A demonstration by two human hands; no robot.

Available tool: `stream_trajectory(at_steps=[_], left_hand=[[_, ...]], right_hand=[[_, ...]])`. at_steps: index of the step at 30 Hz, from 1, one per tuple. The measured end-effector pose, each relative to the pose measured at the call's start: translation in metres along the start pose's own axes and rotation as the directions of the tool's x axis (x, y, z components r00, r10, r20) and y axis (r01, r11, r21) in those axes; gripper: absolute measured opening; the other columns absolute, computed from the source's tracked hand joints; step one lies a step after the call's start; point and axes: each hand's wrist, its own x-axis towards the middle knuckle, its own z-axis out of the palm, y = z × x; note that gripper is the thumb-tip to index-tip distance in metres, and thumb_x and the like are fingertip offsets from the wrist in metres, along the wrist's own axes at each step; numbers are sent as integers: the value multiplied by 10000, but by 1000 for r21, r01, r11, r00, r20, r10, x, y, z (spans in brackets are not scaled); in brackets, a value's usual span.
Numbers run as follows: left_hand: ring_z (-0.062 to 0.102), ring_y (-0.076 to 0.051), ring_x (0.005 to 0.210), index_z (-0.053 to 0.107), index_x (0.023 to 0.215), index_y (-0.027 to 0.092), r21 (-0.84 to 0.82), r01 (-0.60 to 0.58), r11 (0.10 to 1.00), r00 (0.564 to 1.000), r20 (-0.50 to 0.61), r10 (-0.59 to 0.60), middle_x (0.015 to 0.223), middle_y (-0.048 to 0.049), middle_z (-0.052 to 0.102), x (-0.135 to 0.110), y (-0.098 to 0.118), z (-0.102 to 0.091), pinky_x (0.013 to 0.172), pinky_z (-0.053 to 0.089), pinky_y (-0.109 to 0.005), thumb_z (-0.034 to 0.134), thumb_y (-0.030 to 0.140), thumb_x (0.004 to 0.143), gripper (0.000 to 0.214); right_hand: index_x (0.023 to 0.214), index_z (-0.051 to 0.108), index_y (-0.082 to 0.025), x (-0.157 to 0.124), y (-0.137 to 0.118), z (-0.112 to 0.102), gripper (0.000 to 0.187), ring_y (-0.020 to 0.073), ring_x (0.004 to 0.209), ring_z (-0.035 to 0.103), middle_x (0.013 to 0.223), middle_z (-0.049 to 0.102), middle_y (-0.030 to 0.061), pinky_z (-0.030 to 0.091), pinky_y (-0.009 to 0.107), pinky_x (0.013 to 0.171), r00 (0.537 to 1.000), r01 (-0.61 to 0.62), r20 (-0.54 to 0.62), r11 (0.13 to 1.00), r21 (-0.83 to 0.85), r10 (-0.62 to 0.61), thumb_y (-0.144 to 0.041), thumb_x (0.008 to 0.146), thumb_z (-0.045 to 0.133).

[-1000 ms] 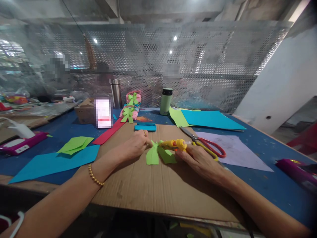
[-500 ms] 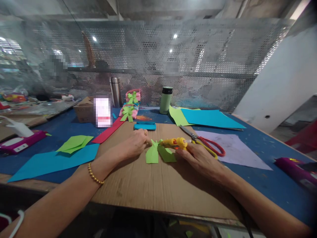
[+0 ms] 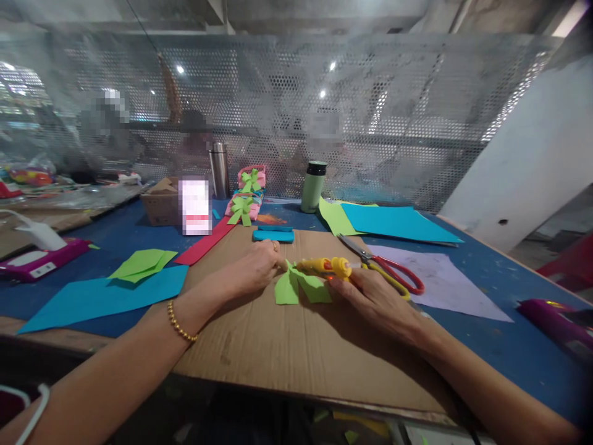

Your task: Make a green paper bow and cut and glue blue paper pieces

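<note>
My right hand (image 3: 377, 303) is wrapped round a yellow hot glue gun (image 3: 340, 267), its nozzle pointing left. The tip meets the pinched top of a light green paper piece (image 3: 287, 289), whose two tails spread toward me on the cardboard (image 3: 259, 346). From the left, my left hand (image 3: 257, 266) keeps its fingers closed on the upper end of that paper; the exact finger contact is partly hidden. Just beyond my left hand lies a folded blue paper piece (image 3: 273, 235). Scissors (image 3: 389, 272) with red and yellow handles rest beside my right hand.
Pink items with green bows (image 3: 243, 207) stand at the back, near a steel flask (image 3: 219, 172) and a green bottle (image 3: 314, 188). Blue sheets (image 3: 398, 222), a lilac sheet (image 3: 449, 281) and a red strip (image 3: 206, 242) lie around. Purple power strips (image 3: 44, 262) flank the table.
The whole view has shifted slightly to the right in the picture. Both hands, the glue gun and the green paper keep nearly the same places relative to each other.
</note>
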Motion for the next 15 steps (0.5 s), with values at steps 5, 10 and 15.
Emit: stream_trajectory(at_steps=[5,10,15], left_hand=[[517,-215,863,746,818,170,-25,1,1000,1000,-6,-1,815,-78,576,-1,-4,2,790,419,-349,465,165,976,322],[526,-219,880,749,848,175,-56,-7,998,1000,-15,6,811,-75,572,-2,-7,4,814,427,-355,477,204,976,301],[524,-204,845,751,861,179,-45,-18,999,1000,-15,18,810,-71,578,-3,-6,2,796,428,-339,466,231,983,314]], right_hand=[[827,657,-194,0,2,3,476,196,687,614,780,706,62,407,296,622,999,-9,33,1000,-12,10,-526,1025,380],[843,681,-191,-3,1,0,461,192,664,613,763,701,55,379,287,592,998,-55,31,998,-20,56,-505,1019,392],[807,673,-194,-2,-3,-4,452,191,629,591,711,671,51,364,292,567,996,-76,50,997,-12,76,-496,1001,399]])
